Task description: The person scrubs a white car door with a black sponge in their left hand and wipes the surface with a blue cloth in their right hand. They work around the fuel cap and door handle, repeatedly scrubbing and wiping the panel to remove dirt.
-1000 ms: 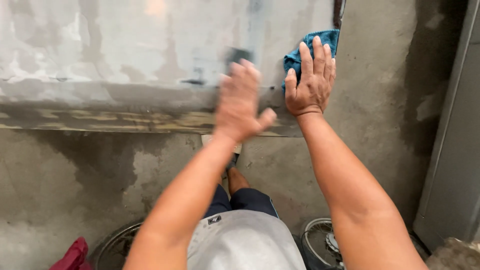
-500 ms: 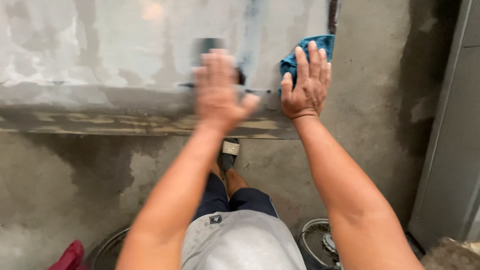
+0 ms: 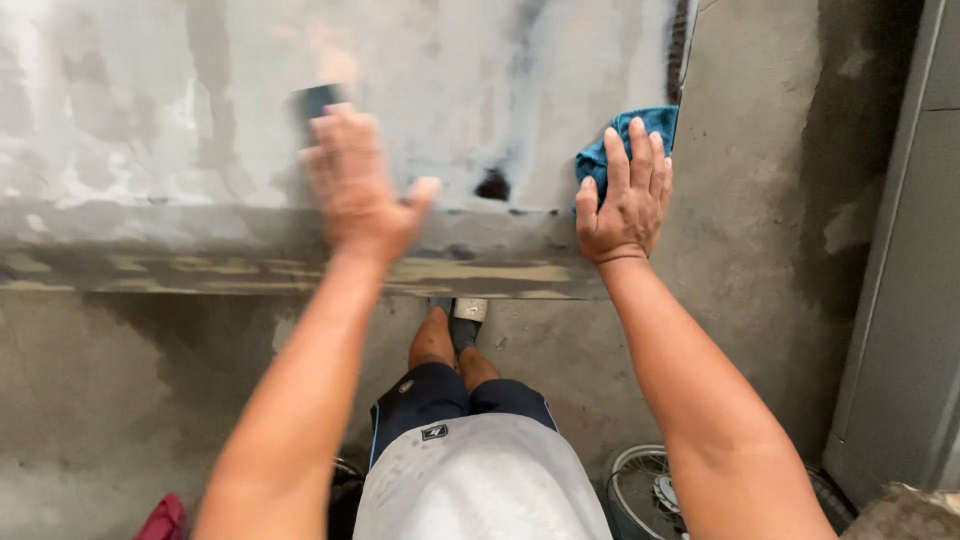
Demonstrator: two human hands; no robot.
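Note:
My left hand (image 3: 358, 185) presses a dark sanding block (image 3: 315, 101) flat against a large grey panel (image 3: 150, 120) patched with pale filler; only the block's top edge shows above my fingers, and the hand is blurred. My right hand (image 3: 625, 200) lies flat on the panel's right end with a blue cloth (image 3: 625, 140) held under the fingers. A dark bare spot (image 3: 492, 185) on the panel sits between the two hands.
The panel's lower edge (image 3: 480, 272) is streaked tan and grey. Below it is a concrete floor (image 3: 150, 380) and my legs (image 3: 450, 350). A wheel rim (image 3: 645, 485) lies at bottom right, a red object (image 3: 165, 520) at bottom left, a grey metal door (image 3: 910, 300) at right.
My left hand has slid the sanding block leftward and slightly up across the panel. My right hand has stayed on the blue cloth.

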